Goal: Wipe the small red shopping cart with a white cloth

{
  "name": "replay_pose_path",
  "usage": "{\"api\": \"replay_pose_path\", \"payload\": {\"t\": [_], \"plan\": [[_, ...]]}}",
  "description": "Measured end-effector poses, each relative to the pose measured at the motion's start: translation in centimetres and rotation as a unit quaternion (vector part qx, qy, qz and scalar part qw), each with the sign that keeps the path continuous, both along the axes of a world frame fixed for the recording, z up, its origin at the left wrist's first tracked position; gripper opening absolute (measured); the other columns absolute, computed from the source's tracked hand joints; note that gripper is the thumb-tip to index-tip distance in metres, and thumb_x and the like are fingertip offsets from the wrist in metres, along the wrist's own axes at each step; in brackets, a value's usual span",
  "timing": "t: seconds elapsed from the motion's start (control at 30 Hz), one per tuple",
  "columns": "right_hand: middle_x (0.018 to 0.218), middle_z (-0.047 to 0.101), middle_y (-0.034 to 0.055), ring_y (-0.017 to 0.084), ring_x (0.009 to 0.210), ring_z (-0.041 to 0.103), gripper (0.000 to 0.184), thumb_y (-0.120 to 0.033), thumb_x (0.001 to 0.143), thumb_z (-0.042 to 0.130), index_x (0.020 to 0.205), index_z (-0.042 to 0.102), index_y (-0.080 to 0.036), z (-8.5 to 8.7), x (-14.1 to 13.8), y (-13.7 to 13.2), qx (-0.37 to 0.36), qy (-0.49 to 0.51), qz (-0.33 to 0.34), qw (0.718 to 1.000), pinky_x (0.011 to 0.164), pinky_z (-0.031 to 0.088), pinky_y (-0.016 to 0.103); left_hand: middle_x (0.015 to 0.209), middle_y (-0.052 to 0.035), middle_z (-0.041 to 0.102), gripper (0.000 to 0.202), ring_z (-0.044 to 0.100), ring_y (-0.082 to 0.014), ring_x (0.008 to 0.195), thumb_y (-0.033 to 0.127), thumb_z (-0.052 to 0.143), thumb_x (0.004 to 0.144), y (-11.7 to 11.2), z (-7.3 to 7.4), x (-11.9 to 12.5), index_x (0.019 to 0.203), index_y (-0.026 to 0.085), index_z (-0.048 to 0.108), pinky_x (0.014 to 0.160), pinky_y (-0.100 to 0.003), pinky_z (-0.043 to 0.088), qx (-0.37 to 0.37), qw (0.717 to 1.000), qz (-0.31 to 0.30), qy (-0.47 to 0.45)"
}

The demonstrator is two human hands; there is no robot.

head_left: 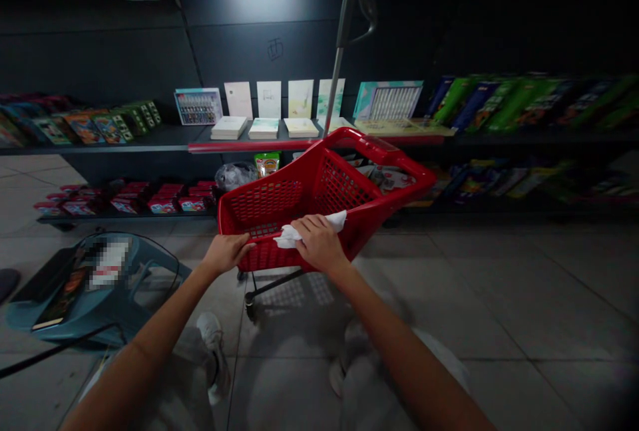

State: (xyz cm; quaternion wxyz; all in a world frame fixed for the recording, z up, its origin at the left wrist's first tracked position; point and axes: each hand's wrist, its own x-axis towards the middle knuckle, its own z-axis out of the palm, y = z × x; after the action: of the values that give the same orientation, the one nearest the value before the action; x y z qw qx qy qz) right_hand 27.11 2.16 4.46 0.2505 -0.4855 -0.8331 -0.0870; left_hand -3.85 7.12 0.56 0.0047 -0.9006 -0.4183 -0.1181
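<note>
A red plastic shopping cart (359, 225) stands side-on in front of me, its handle raised at the right. My left hand (227, 253) grips the near rim at the cart's left corner, thumb over the edge. Farther right on the same rim, my right hand (319, 241) presses a crumpled white cloth (337, 220) against the plastic, fingers curled over it. Part of the cloth is hidden under the palm. The basket's perforated walls show, and a wheel is visible below on the tiled floor.
Behind the cart runs a dark shelf (164, 138) with books (299, 128) and packaged goods. A metal pole (340, 52) rises behind the basket. At the left, a blue-grey plastic stool (154, 265) carries a dark device, with a black cable (60, 351) leading off.
</note>
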Motion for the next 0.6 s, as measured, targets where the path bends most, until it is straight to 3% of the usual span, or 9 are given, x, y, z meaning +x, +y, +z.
{"api": "replay_pose_path", "payload": {"t": [0.17,0.27,0.43,0.6], "plan": [[0.108,0.071,0.0119,0.029,0.109,0.056,0.025,-0.021,0.084,0.06,0.106,0.071,-0.016,1.2,6.6,0.6,0.08,0.015,-0.1,0.992,0.113,0.036,0.048,0.08,-0.0049,0.071,0.038,0.067,-0.0197,0.075,0.048,0.035,0.108,0.7,-0.2,-0.3,0.083,0.024,0.049,0.063,-0.032,0.032,0.017,1.0,-0.003,-0.004],[0.103,0.07,0.0117,0.029,0.108,0.055,0.021,-0.021,0.084,0.058,0.101,0.07,-0.017,1.6,8.4,0.8,0.114,0.028,-0.13,0.984,0.114,0.036,0.049,0.079,-0.0048,0.071,0.038,0.066,-0.0198,0.075,0.048,0.036,0.107,0.8,-0.1,-0.2,0.082,0.024,0.05,0.063,-0.032,0.031,0.015,1.0,0.0,-0.007],[0.103,0.07,0.0119,0.031,0.109,0.055,0.019,-0.019,0.087,0.056,0.1,0.07,-0.018,0.8,6.0,1.0,0.119,0.062,-0.159,0.978,0.115,0.032,0.054,0.077,-0.0056,0.071,0.038,0.066,-0.0209,0.074,0.049,0.038,0.105,0.8,0.1,0.3,0.081,0.024,0.052,0.062,-0.032,0.031,0.018,0.999,0.024,-0.02],[0.134,0.065,0.013,0.03,0.12,0.053,0.031,-0.019,0.091,0.057,0.12,0.068,-0.018,-0.8,0.6,1.2,0.048,0.071,-0.077,0.993,0.114,0.033,0.049,0.076,-0.0061,0.072,0.037,0.066,-0.0217,0.072,0.05,0.043,0.102,1.3,0.3,1.5,0.08,0.024,0.058,0.062,-0.031,0.031,0.039,0.996,0.083,-0.011]]}}
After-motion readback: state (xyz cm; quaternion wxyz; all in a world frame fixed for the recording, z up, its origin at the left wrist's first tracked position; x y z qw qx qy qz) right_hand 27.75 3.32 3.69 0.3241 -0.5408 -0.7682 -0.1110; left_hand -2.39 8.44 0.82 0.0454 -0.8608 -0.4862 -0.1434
